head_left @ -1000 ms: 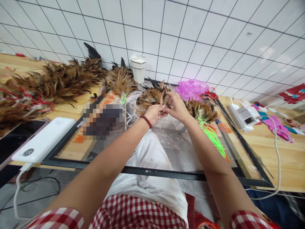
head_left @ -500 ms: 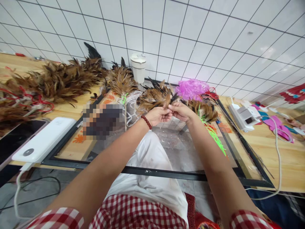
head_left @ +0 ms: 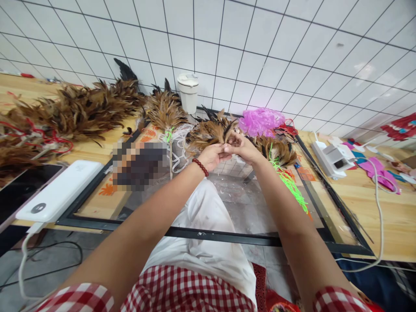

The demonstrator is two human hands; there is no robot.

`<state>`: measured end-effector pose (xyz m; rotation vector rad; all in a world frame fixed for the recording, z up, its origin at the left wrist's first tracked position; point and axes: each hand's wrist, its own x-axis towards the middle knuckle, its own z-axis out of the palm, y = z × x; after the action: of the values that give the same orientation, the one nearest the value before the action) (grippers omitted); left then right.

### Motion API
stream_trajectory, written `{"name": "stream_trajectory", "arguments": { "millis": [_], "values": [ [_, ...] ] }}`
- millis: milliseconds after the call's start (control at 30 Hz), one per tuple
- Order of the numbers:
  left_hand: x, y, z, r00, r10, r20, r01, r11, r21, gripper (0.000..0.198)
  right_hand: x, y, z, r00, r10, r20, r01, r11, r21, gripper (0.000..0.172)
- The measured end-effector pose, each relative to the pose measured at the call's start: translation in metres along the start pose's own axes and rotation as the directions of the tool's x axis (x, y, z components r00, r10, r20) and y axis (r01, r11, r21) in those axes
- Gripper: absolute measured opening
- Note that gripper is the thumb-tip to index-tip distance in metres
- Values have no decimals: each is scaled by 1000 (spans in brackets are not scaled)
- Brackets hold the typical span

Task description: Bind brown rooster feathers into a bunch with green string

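Observation:
My left hand [head_left: 213, 157], a red bead bracelet [head_left: 200, 167] at its wrist, is closed with its fingertips together. My right hand [head_left: 242, 148] meets it, fingers curled and pinched over the left fingertips. Whatever sits between them is too small or hidden to name. Directly behind my hands lies a bundle of brown and black feathers [head_left: 206, 133]. To its right is another feather bundle [head_left: 282, 149], with bright green string [head_left: 294, 190] trailing from it. A feather bundle on a stick, tied with green [head_left: 167, 108], lies to the left.
A black-framed glass panel [head_left: 208, 235] spans the bench before me. Behind stand a white lidded cup [head_left: 188, 93] and a pink plastic bag [head_left: 261, 121]. A white power bank [head_left: 60, 190] and a large feather pile [head_left: 81, 108] are left; a white device [head_left: 333, 159] with cable is right.
My right hand's fingers have lifted and curled over the left fingertips. A dark feather tip that showed beside my fingers is no longer distinct. My left hand has barely moved.

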<state>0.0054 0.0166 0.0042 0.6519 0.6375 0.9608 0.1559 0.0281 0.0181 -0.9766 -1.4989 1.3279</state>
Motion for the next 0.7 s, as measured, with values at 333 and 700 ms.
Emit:
{"name": "stream_trajectory", "arguments": {
  "millis": [333, 700],
  "values": [
    [0, 0, -3, 1000, 23, -1, -23, 999, -34, 6, 6, 9, -6, 978, -206, -27, 173, 881, -441, 80],
    [-2, 3, 1, 997, 4, -77, -11, 996, -88, 7, 1, 1, 5, 892, -450, 48, 324, 560, -762, 73]
  ]
}}
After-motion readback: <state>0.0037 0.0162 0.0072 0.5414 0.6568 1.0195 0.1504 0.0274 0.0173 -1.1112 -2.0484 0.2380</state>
